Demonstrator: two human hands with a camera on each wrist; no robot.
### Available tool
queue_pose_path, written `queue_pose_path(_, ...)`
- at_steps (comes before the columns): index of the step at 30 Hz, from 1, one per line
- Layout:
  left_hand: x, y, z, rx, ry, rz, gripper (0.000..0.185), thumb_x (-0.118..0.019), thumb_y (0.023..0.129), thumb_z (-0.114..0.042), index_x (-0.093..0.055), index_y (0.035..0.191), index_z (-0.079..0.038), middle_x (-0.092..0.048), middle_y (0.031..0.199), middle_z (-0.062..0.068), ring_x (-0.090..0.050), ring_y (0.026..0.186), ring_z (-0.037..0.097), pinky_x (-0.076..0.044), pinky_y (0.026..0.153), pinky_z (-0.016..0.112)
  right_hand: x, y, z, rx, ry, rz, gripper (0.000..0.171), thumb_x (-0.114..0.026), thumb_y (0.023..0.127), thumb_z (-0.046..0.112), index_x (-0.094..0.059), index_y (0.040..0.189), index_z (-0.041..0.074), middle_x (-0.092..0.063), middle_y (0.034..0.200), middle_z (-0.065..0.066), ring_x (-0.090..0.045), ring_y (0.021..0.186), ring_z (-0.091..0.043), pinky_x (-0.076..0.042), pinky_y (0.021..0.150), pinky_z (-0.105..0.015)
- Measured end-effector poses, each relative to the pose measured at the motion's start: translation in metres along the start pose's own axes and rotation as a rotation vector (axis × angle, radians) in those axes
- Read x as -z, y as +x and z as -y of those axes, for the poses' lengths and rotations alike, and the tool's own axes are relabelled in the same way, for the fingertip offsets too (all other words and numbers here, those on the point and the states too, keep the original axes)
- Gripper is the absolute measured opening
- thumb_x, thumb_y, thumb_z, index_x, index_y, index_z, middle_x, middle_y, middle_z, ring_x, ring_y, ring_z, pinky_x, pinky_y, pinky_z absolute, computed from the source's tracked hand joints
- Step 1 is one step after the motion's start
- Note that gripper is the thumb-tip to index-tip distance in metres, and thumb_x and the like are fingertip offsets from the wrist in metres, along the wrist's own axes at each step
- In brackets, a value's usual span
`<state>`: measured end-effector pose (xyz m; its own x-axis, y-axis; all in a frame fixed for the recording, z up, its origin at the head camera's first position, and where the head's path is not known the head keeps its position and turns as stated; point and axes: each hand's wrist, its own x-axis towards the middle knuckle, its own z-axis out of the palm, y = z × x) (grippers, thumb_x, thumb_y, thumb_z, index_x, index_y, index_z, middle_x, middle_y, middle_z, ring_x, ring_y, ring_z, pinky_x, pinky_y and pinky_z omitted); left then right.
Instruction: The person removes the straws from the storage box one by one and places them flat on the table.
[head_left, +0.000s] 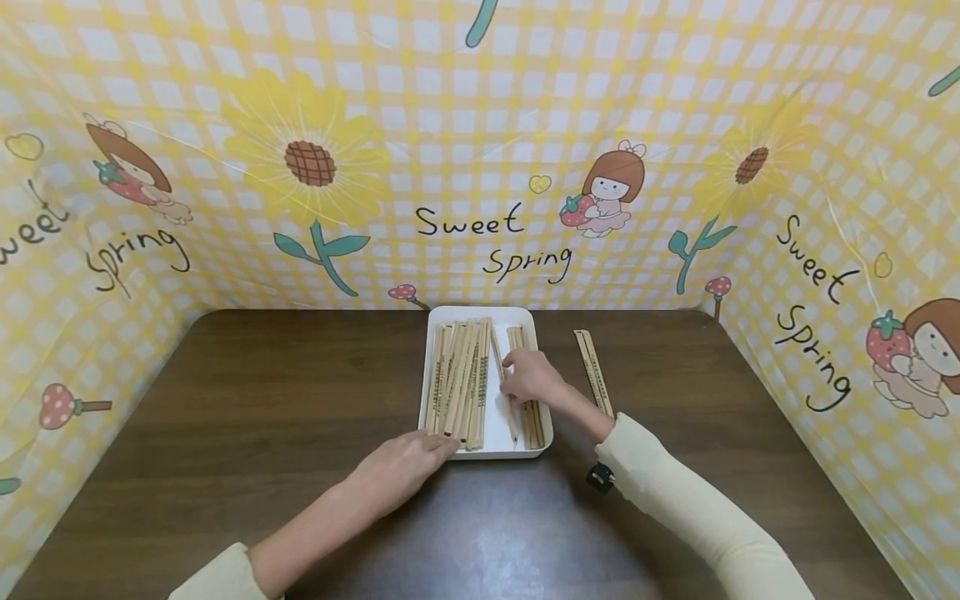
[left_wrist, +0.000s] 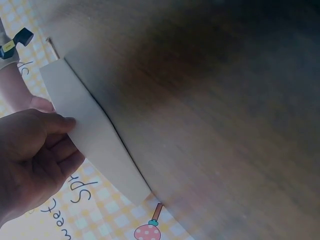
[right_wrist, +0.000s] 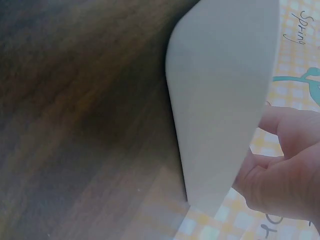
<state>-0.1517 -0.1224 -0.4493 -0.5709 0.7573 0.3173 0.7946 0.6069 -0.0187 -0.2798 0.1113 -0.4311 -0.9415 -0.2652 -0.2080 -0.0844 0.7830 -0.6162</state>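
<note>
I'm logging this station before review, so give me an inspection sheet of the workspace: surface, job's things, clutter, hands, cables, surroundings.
Surface: dark wood-grain table, bare where visible.
Job's things: white tray at the table's far middle, holding wooden sticks laid lengthwise.
Clutter: two sticks outside tray, on the table to its right.
Hands: left hand rests on the tray's near rim, fingers fairly straight; right hand inside the tray, fingers on a stick; grip unclear.
Cables: nothing seen.
Surroundings: yellow checked backdrop printed with sunflowers and "Sweet Spring", on three sides.

Wooden sticks (head_left: 461, 379) lie in the tray (head_left: 495, 437); one ruler (head_left: 593, 371) lies right of it.
</note>
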Motion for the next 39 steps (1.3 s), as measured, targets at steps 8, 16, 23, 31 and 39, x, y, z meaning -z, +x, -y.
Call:
queue_pose_path(8,-0.001,0.000,0.000,-0.002,0.003,-0.008,0.035,-0.068,0.081,0.010,-0.068,0.116,0.001,-0.072,0.105,0.014,-0.069,0.096,0.027,-0.058,0.083,0.037,0.014,-0.004,0.004,-0.043,0.074,0.020,0.054,-0.064,0.084,-0.003,-0.051,0.137,-0.009,-0.066,0.066,-0.011,-0.070,0.058,-0.020,-0.061,0.060,-0.032)
queue_pose_path(16,-0.002,0.001,0.000,0.001,0.000,-0.008,0.036,-0.069,0.081,0.011,-0.068,0.115,0.001,-0.072,0.105,0.014,-0.069,0.097,0.028,-0.058,0.085,0.038,0.032,-0.008,0.004,-0.057,0.034,-0.010,0.054,-0.063,0.084,-0.002,-0.054,0.138,-0.003,-0.067,0.065,-0.010,-0.069,0.058,-0.018,-0.061,0.060,-0.031)
queue_pose_path(23,0.000,0.000,0.000,-0.001,-0.003,0.007,0.038,-0.069,0.080,0.010,-0.067,0.117,0.000,-0.071,0.105,0.015,-0.069,0.097,0.029,-0.058,0.084,0.038,0.052,-0.015,-0.003,-0.036,0.060,-0.019,0.053,-0.063,0.086,-0.001,-0.053,0.138,-0.005,-0.066,0.077,-0.012,-0.070,0.065,-0.022,-0.062,0.068,-0.039)
queue_pose_path(31,-0.001,0.000,0.001,-0.001,0.015,-0.003,0.039,-0.070,0.078,0.011,-0.068,0.116,-0.001,-0.071,0.104,0.014,-0.069,0.096,0.029,-0.059,0.080,0.037,0.068,-0.022,-0.019,-0.045,0.009,-0.040,0.056,-0.059,0.085,-0.001,-0.050,0.139,-0.005,-0.067,0.069,-0.012,-0.072,0.071,-0.031,-0.062,0.070,-0.042)
queue_pose_path(39,-0.002,0.001,0.001,-0.016,0.020,-0.005,0.040,-0.069,0.077,0.013,-0.066,0.114,-0.003,-0.072,0.103,0.011,-0.069,0.089,0.027,-0.059,0.078,0.035,0.074,-0.026,-0.039,-0.082,-0.049,-0.053,0.054,-0.060,0.086,0.002,-0.051,0.139,-0.005,-0.070,0.099,-0.022,-0.072,0.071,-0.032,-0.061,0.070,-0.042)
